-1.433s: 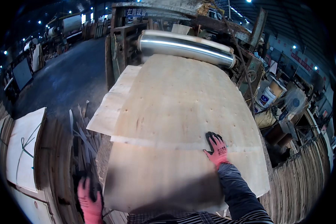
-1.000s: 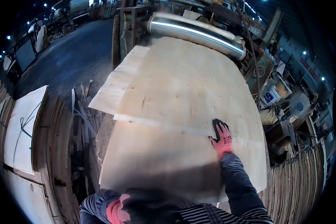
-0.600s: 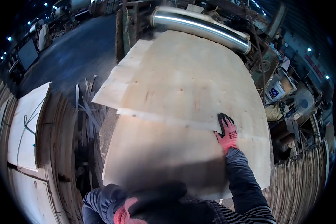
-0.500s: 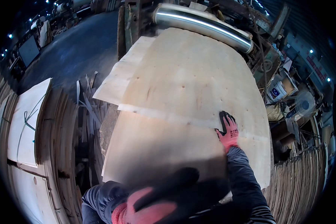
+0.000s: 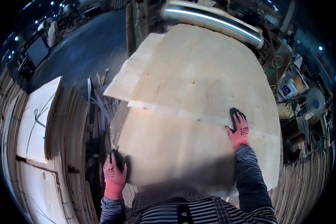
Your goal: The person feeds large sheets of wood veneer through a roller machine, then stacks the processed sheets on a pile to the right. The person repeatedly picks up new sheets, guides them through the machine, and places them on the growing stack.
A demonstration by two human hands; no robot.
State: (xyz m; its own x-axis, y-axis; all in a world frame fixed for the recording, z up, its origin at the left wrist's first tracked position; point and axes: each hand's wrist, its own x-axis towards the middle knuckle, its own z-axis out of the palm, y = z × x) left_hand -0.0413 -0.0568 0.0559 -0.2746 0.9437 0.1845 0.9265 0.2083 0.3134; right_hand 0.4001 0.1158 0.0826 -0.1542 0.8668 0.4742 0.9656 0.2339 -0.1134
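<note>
Spread and clamped on nothing in the head view, the right hand [image 5: 239, 128] rested where the near veneer sheet [image 5: 175, 145] met the far veneer sheet [image 5: 209, 71], both lying before the metal roller [image 5: 212, 24]. Whether the left hand [image 5: 115, 177] pinched the near sheet's left edge, I could not tell. Uneven pressure could have skewed the sheets; a sharp tug could have split that edge.

Pink-black gloves [image 5: 239, 131], tan veneer [image 5: 183, 136], striped shirt [image 5: 160, 214]
</note>
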